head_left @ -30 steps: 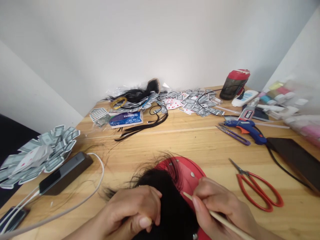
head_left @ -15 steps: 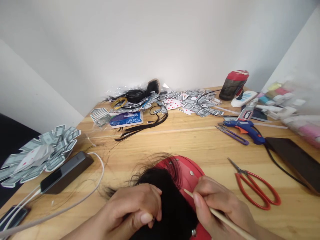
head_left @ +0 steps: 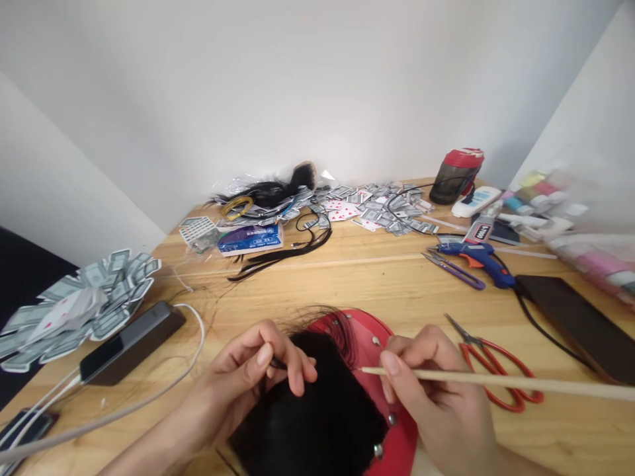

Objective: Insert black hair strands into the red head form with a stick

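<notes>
A red round piece (head_left: 364, 334) with silver studs lies at the near edge of the wooden table (head_left: 377, 277), half covered by a mass of black hair (head_left: 317, 410). My left hand (head_left: 248, 373) pinches a strand of that hair between thumb and fingers at the hair's top edge. My right hand (head_left: 426, 390) is closed round a thin wooden stick (head_left: 496, 381), which lies nearly level with its tip pointing left over the red piece.
Red-handled scissors (head_left: 496, 370) lie just right of my right hand. Behind them are a blue glue gun (head_left: 479, 254), purple snips (head_left: 454, 270), a dark tablet (head_left: 570, 317). A phone (head_left: 124, 340) with a white cable lies left. Small playing cards (head_left: 377, 205) and loose hair (head_left: 272, 188) clutter the back.
My left hand has lifted and opened from a flat press into a pinch on a hair strand. The stick has swung from steeply tilted to almost level. The view has shifted slightly.
</notes>
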{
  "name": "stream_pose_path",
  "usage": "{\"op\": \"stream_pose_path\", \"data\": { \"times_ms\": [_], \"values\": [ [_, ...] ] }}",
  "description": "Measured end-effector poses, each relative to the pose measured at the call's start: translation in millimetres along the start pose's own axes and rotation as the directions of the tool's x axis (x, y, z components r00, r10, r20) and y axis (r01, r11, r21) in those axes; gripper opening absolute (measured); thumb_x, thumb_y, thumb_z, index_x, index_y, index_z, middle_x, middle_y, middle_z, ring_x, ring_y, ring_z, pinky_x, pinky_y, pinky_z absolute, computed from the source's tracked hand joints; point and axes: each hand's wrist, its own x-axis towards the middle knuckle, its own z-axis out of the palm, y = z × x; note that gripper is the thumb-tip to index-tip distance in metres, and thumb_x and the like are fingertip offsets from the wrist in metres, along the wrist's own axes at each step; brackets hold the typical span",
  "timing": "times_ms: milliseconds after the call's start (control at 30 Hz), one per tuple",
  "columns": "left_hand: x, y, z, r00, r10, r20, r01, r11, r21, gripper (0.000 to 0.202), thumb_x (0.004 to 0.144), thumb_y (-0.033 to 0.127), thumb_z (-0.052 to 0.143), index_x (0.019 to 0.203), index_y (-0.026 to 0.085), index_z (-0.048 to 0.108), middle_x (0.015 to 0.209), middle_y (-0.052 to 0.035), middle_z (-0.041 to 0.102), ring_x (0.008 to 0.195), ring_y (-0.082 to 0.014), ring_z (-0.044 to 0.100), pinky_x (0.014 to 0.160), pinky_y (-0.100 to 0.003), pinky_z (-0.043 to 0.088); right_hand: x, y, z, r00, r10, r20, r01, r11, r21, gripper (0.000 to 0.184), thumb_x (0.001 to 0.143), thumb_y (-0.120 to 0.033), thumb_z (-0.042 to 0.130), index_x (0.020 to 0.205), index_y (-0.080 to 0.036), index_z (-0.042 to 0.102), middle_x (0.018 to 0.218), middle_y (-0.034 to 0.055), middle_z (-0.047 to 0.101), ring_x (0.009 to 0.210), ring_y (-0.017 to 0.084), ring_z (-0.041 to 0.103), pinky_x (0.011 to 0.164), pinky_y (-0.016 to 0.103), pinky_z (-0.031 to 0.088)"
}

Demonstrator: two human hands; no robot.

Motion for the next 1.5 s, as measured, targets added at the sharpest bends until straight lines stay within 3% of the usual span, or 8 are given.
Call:
{"op": "stream_pose_path", "data": {
  "times_ms": [200,433,633,733,933,1100,1333,1500],
  "values": [
    [-3.5,17.6,-1.8,0.984,0.141,-0.113,-0.136,0.99,0.046,0.017,0.097,0.029,0.059,0.084,0.02,0.064,0.076,0.0003,0.069,0.081,-0.0122,0.065,0.088,-0.027,0.052,-2.8,2.2,-1.4,0.999,0.026,0.027,-0.025,0.999,-0.026,0.027,0.098,-0.02,0.054,0.073,-0.025,0.045,0.057,-0.0047,0.053,0.047,0.011,0.05,0.043,0.02,0.04],
    [-2.2,16.0,7.0,0.987,0.158,-0.04,-0.156,0.987,0.04,0.021,0.1,0.029,0.053,0.084,0.019,0.061,0.06,0.0056,0.047,0.063,-0.0071,0.053,0.081,-0.026,0.054,-5.9,12.7,-1.8,0.997,0.055,0.048,-0.05,0.994,-0.095,0.025,0.098,-0.026,0.055,0.075,-0.025,0.045,0.055,-0.0044,0.052,0.049,0.013,0.051,0.04,0.021,0.033],
    [-9.2,17.6,9.7,0.983,0.183,0.001,-0.182,0.977,0.109,0.018,0.1,0.031,0.053,0.087,0.022,0.063,0.065,0.0058,0.054,0.069,-0.0078,0.057,0.106,-0.045,0.045,-7.3,13.0,-6.2,0.986,0.108,0.13,-0.099,0.992,-0.078,0.024,0.099,-0.029,0.053,0.077,-0.025,0.045,0.059,-0.005,0.051,0.048,0.012,0.047,0.041,0.021,0.034],
    [-13.7,19.3,12.3,0.986,0.157,0.048,-0.161,0.985,0.068,0.017,0.1,0.031,0.052,0.09,0.024,0.064,0.064,0.0054,0.054,0.071,-0.0087,0.058,0.104,-0.049,0.046,-5.7,11.1,-8.2,0.974,0.162,0.159,-0.156,0.986,-0.051,0.024,0.1,-0.032,0.053,0.078,-0.025,0.045,0.06,-0.0045,0.052,0.047,0.012,0.045,0.041,0.021,0.034],
    [-14.9,18.9,14.4,0.989,0.146,0.029,-0.147,0.989,0.028,0.016,0.1,0.03,0.053,0.089,0.023,0.064,0.063,0.0055,0.051,0.069,-0.0076,0.057,0.1,-0.041,0.049,2.0,4.0,-10.3,0.956,0.21,0.205,-0.211,0.977,-0.016,0.027,0.099,-0.035,0.055,0.076,-0.024,0.047,0.06,-0.0038,0.055,0.049,0.011,0.05,0.044,0.022,0.04],
    [-14.7,19.9,13.5,0.986,0.153,0.063,-0.155,0.988,0.022,0.015,0.1,0.029,0.052,0.092,0.025,0.064,0.064,0.0058,0.049,0.067,-0.0074,0.056,0.098,-0.042,0.051,10.8,-8.1,-13.6,0.91,0.301,0.285,-0.311,0.95,-0.009,0.029,0.098,-0.039,0.057,0.076,-0.022,0.049,0.064,-0.003,0.059,0.053,0.011,0.054,0.051,0.022,0.046],
    [-9.1,16.8,9.0,0.972,0.22,0.086,-0.224,0.974,0.034,0.018,0.102,0.027,0.048,0.093,0.022,0.063,0.064,0.0057,0.045,0.067,-0.007,0.053,0.091,-0.035,0.054,21.0,-13.7,-20.9,0.841,0.373,0.392,-0.413,0.91,0.021,0.029,0.097,-0.044,0.058,0.08,-0.021,0.053,0.067,-0.0022,0.062,0.055,0.011,0.056,0.053,0.023,0.045],
    [-2.3,13.7,6.0,0.953,0.275,0.125,-0.288,0.952,0.101,0.02,0.102,0.026,0.045,0.094,0.021,0.062,0.064,0.0054,0.041,0.064,-0.008,0.049,0.079,-0.029,0.056,26.3,-15.4,-22.4,0.834,0.413,0.367,-0.441,0.897,-0.006,0.033,0.093,-0.049,0.062,0.077,-0.021,0.055,0.066,-0.0025,0.061,0.059,0.012,0.053,0.057,0.025,0.042]
  ]
}}
